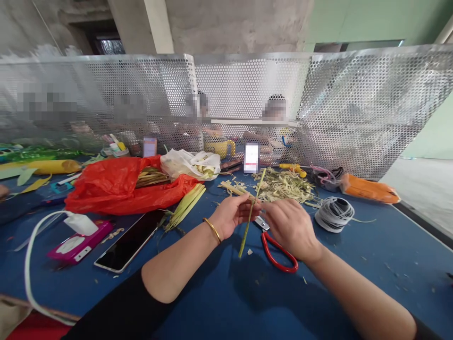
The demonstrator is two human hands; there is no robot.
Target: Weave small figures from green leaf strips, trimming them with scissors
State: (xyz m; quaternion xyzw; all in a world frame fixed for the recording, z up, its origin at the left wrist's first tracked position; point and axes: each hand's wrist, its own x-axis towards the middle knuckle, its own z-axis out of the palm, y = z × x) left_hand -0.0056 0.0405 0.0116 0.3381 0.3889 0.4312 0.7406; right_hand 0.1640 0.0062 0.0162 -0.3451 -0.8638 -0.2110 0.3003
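Observation:
My left hand (231,215), with a gold bangle on the wrist, is closed on crossed plant strips. One is a thin green strip (244,238) standing nearly upright; the other is a pale, flatter strip (231,190) reaching away to the left. Close against the crossing, my right hand (290,224) has its fingers pinched together; what lies between them is hidden. Beneath my hands, red-handled scissors (283,255) rest on the blue table (219,293), their blades partly covered by my fingers.
Behind my hands lies a pile of plant shreds (286,184). A spool of grey-white cord (334,215) stands right. Left are a red plastic bag (109,184), green strips (186,205), a phone (129,241) and a magenta power bank (76,243). A perforated metal screen (247,80) closes the back.

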